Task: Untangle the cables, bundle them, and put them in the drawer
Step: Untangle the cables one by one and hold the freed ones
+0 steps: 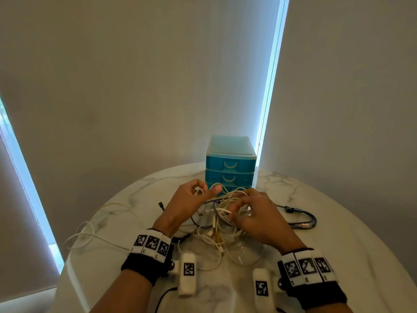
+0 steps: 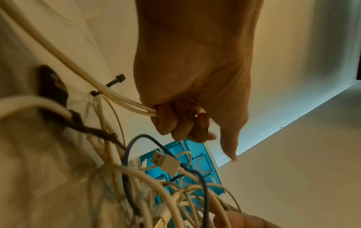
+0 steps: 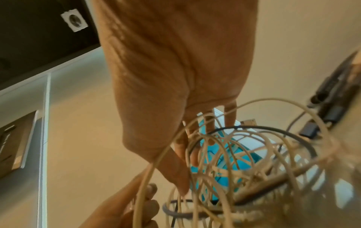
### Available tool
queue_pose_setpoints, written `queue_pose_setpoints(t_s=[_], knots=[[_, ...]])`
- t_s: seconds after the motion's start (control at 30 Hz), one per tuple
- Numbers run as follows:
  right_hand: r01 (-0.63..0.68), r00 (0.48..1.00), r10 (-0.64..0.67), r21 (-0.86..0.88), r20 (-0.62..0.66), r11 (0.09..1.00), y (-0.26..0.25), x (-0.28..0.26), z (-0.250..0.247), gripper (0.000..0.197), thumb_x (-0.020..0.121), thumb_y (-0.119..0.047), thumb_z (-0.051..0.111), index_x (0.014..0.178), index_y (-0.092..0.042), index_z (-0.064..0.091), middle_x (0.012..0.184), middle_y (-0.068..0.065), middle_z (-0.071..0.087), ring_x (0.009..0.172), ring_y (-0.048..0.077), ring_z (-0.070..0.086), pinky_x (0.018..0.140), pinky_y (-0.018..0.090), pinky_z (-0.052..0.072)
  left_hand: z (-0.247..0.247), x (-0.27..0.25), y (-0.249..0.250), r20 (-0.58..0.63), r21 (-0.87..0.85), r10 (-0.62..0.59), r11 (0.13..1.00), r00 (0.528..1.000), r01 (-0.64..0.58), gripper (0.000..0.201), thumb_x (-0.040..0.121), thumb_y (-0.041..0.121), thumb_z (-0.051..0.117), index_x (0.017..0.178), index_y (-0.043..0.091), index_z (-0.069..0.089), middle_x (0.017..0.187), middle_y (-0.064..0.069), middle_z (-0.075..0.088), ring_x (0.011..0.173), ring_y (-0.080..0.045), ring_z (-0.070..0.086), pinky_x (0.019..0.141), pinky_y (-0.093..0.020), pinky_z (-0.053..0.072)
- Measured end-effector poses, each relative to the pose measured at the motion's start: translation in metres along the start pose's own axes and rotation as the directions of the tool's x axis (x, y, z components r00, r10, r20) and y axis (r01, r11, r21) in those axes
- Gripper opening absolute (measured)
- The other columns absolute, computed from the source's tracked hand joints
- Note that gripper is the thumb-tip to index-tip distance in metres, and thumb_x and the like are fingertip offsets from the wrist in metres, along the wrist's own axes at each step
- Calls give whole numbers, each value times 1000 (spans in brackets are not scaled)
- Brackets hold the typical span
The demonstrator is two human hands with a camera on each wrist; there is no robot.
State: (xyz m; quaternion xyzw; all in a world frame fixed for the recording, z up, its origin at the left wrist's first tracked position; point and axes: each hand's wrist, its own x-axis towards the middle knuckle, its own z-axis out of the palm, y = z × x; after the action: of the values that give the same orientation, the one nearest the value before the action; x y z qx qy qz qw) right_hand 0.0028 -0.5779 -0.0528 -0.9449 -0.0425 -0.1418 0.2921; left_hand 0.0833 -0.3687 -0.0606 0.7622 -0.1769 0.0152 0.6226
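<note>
White cable strands (image 2: 125, 100) gripped in curled left hand (image 1: 188, 205), right hand (image 1: 255, 216) fingers hooked into tangle (image 1: 222, 213); knots could be tightened if pulled apart hard.

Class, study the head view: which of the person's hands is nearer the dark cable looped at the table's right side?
Right. The right hand works the tangle just left of the dark looped cable; the left hand is farther left.
</note>
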Motion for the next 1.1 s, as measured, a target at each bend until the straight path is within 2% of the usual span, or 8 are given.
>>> queue_pose_setpoints(t_s=[0.13,0.27,0.4,0.5,0.67,0.77,0.97,1.1], knots=[[4,982,34,201,-187,980,5,-2,4,8,88,-35,86,88,-36,78,132,-16,56,126,4,53,106,28,47,2,-6,-2,156,97,15,995,988,-31,31,83,43,90,98,19,76,82,12,77,71,5,65,66,-10,48],[50,910,81,301,-406,952,7,-1,4,13,89,-20,86,89,-29,76,126,-11,57,117,-2,56,84,1,43,-3,-4,1,119,78,39,996,992,-49,23,84,39,90,99,25,80,102,0,80,87,-18,71,79,-21,51],[82,821,167,401,-546,912,6,2,4,14,96,-14,76,92,-26,69,110,-10,62,101,-6,60,82,6,44,-7,0,-2,50,220,83,971,995,-92,19,89,20,81,95,38,80,84,-7,77,66,-9,59,71,-28,49],[99,769,264,517,-582,850,10,1,-4,14,99,-16,74,95,-27,67,105,-9,66,93,-15,59,79,5,46,-12,-4,4,19,149,88,985,996,-89,29,93,11,75,97,39,82,96,8,81,72,-8,64,74,-20,53],[176,833,223,624,-507,761,5,1,0,6,88,-31,84,93,-31,81,116,-8,69,110,3,66,91,26,56,1,-14,32,104,-102,127,988,986,-117,19,99,36,73,116,33,82,110,11,82,94,0,73,77,-12,55],[182,885,141,608,-444,773,-2,1,5,17,79,-44,83,94,-34,84,118,-17,66,117,2,63,89,14,54,10,-16,37,61,-123,150,982,987,-142,30,94,48,71,117,31,81,107,17,81,100,3,75,80,-12,57],[114,977,-32,396,-209,911,5,3,9,32,73,-57,92,102,-51,81,128,-29,59,125,-3,54,101,19,48,6,-10,29,-190,-195,159,961,969,-196,38,106,45,56,97,19,81,57,17,59,51,2,53,53,-12,41],[-22,996,49,314,-77,949,17,1,-6,50,63,-74,88,107,-53,79,136,-22,52,128,1,52,96,12,42,-14,-3,23,-230,-511,29,847,973,-146,49,107,53,49,80,18,71,58,4,31,47,-7,23,46,-25,19]])
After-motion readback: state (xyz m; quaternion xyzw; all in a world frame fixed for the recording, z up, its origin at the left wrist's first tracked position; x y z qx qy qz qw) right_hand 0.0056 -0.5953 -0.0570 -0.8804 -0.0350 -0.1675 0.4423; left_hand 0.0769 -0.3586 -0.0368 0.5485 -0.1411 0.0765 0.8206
